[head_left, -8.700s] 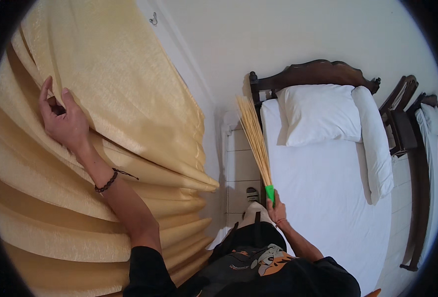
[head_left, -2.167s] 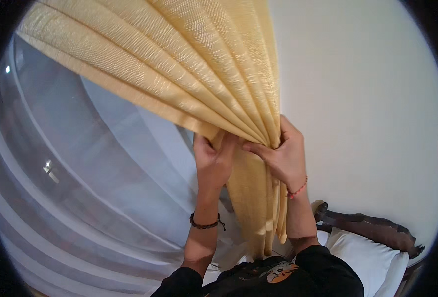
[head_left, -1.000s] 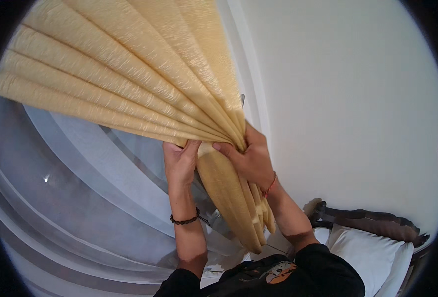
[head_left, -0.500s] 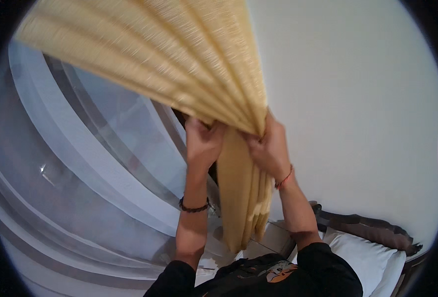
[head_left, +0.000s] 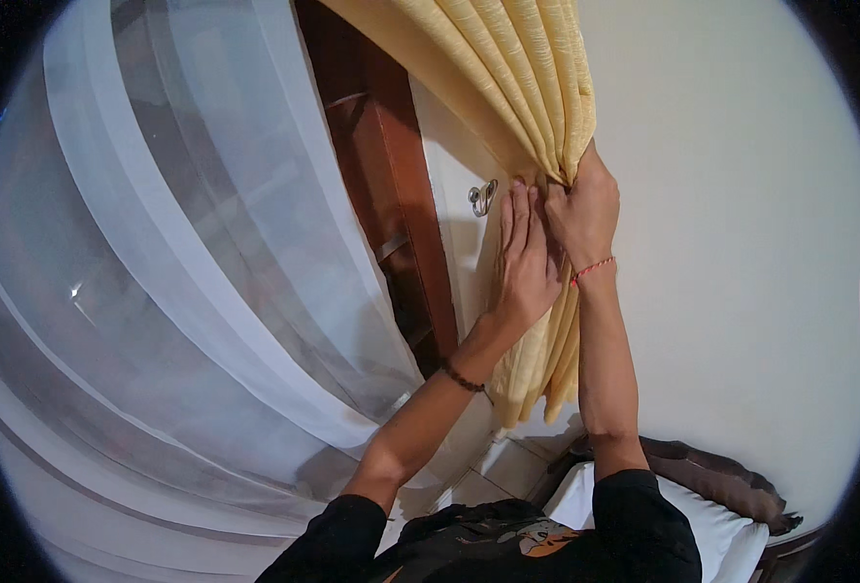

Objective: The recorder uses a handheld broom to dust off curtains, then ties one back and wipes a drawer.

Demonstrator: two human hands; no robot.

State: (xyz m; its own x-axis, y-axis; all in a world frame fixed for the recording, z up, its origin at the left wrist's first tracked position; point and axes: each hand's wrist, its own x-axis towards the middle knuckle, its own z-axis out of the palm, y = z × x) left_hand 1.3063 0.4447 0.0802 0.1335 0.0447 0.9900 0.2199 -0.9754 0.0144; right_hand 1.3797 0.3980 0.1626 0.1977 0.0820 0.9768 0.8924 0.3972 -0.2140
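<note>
A yellow curtain (head_left: 507, 73) hangs in pleats against the wall, drawn into a narrow bunch at my hands. My right hand (head_left: 587, 209) grips the bunch from the wall side, its fingers closed round the cloth. Against the front of the folds lies my left hand (head_left: 525, 257), fingers stretched out and pointing up. A shiny metal hook (head_left: 483, 199) is fixed to the wall just left of the left fingertips. Below both hands the curtain's lower part falls in loose folds. My right fingertips are partly hidden in the cloth.
Sheer white curtains (head_left: 226, 243) fill the left side, beside a reddish-brown wooden frame (head_left: 401, 155). At the lower right stand a dark carved headboard (head_left: 721, 476) and a white pillow (head_left: 687, 500). Floor tiles (head_left: 507, 469) show below the yellow curtain.
The curtain has been pulled in toward the right wall, uncovering the wooden frame and metal hook. Both hands moved up and right; the left one has gone from gripping cloth to lying flat.
</note>
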